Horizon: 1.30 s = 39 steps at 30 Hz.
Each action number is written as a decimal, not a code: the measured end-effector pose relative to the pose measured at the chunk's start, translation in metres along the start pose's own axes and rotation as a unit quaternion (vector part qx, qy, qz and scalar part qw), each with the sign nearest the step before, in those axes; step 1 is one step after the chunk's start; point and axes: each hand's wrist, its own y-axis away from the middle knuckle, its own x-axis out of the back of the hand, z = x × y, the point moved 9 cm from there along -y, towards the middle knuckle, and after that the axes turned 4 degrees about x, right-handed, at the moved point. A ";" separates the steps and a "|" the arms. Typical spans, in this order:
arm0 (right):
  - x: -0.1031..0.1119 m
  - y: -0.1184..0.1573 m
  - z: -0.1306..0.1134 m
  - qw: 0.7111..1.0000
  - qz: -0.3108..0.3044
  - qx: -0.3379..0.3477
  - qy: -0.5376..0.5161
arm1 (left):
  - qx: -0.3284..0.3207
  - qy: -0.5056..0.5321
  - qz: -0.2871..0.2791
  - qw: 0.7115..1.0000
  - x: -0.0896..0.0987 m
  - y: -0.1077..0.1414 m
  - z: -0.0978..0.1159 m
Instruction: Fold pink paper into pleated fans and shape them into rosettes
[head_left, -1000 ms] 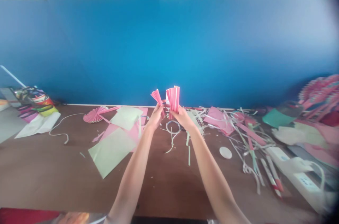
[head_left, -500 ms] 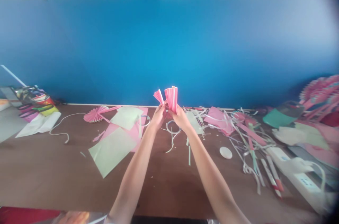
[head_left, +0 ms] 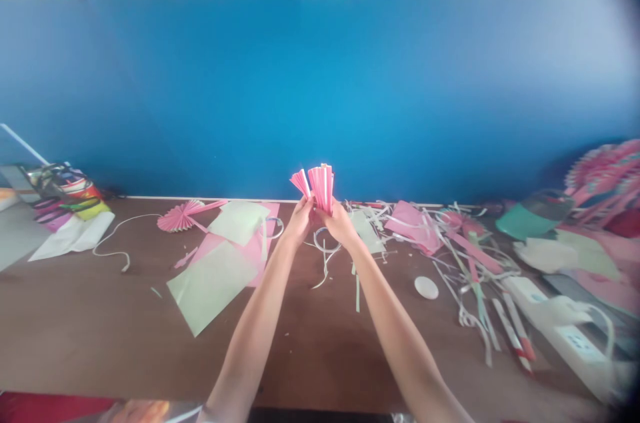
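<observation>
Pleated pink paper [head_left: 321,184] stands up between my two hands, held above the far side of the brown table. Its folds part into a narrow fan on the left and a thicker bundle on the right. My left hand [head_left: 301,217] pinches the lower left of the folds. Closed round the lower right side is my right hand [head_left: 338,219]. The fingertips meet near the base, where the paper is partly hidden. Below the hands a loop of thin white strip [head_left: 326,241] lies on the table.
Green paper sheets [head_left: 213,286] and a pink paper fan [head_left: 180,216] lie to the left. On the right are cut strips [head_left: 465,276], a white disc [head_left: 426,287], markers [head_left: 513,336] and a power strip [head_left: 575,339]. A blue panel [head_left: 320,89] rises behind the table.
The thicker pleated bundle has shifted very slightly left, towards the narrow fan. Both hands keep their grip, and the things on the table stay as they were.
</observation>
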 end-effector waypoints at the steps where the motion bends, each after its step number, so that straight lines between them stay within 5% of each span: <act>1: 0.000 0.000 0.000 1.000 -0.002 0.000 -0.002 | 0.000 -0.001 -0.001 1.000 0.000 0.000 0.000; 16: -0.004 0.000 0.010 1.000 0.002 -0.024 0.002 | 0.000 0.007 0.034 0.999 0.010 -0.002 -0.004; 39: -0.006 -0.002 0.006 0.999 0.014 -0.014 -0.036 | -0.010 0.038 0.015 0.999 -0.005 0.001 0.001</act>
